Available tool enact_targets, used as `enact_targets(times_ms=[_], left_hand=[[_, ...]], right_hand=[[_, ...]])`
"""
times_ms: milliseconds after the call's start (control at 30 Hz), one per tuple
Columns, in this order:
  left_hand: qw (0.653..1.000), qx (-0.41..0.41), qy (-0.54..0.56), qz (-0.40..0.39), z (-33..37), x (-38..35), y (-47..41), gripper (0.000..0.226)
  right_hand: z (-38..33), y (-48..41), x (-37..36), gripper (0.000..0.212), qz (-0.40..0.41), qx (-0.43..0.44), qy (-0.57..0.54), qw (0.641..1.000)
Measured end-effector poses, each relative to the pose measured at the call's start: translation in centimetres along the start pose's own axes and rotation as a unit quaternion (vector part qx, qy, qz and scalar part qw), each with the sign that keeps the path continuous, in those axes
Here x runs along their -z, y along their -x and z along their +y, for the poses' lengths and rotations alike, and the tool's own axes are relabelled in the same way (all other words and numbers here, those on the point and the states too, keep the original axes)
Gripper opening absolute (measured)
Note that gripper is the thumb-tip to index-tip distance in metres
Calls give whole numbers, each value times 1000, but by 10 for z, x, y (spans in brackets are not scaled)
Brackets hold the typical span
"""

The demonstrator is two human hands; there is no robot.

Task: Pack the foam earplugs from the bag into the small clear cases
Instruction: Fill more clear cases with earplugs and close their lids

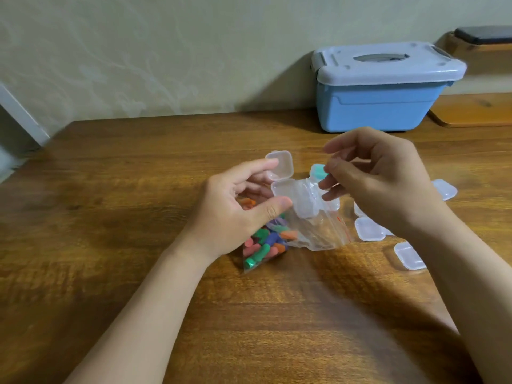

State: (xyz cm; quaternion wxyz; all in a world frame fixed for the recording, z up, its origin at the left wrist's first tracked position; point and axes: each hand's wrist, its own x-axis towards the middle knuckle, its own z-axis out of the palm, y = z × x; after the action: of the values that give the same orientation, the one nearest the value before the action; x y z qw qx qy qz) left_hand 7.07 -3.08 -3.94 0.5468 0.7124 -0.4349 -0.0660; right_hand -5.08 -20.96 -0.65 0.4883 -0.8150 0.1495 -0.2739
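A clear zip bag [318, 235] lies on the wooden table [138, 176], with several coloured foam earplugs [266, 242] bunched in its left end. My left hand [238, 212] rests over that end and grips an open small clear case [295, 198] between thumb and fingers, its hinged lid [279, 167] tipped up behind. My right hand [385, 184] hovers just right of the case, fingers loosely curved, with nothing visible in them. Behind the fingers stands another case with a teal earplug [318, 171] in it.
Several shut clear cases lie to the right, partly under my right forearm: one [370, 230], one [410, 256], one [444, 189]. A blue storage box with a grey lid [382, 98] stands against the wall. A wooden shelf board [471, 110] is at the far right.
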Motion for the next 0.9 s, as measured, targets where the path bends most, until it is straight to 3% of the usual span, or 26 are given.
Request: enact_targets(times_ms=[233,500,900], left_hand=[[996,24,-81,21,-14,-1,-3,52],[994,32,-99,43,-19,-3,-3,47],[996,21,-79,44,-20,-6,-2,47]], right_hand=[[3,-3,5,17,5,-67,84,994],[-5,3,-2,8,-110,-192,30,975],[3,9,-20,23,-214,-144,151,954]])
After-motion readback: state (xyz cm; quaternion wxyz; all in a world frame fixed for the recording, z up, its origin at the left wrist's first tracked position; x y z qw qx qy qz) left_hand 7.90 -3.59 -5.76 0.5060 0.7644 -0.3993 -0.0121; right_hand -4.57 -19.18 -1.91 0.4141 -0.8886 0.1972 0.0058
